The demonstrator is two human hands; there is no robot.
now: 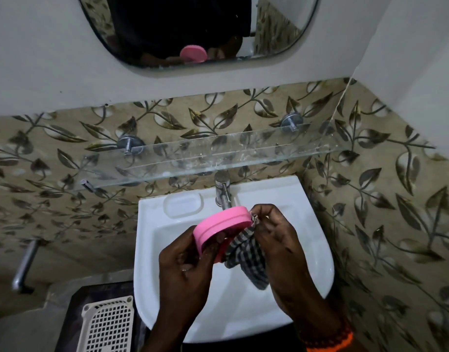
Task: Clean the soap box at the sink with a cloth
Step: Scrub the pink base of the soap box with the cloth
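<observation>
You hold the one pink soap box (222, 224) tilted on edge above the middle of the white sink (317, 262), just in front of the single tap (222, 193). Your left hand (185, 270) curls around its lower end; your right hand (274, 237) pinches the one checked cloth (248, 260) against the box's far right end, the rest hanging loose into the basin. The risk, as I judge it: a wet plastic box gripped by one end can slip and drop into the sink, or the dangling cloth can catch the tap. Above, one glass shelf (218, 158), one mirror (281, 26).
</observation>
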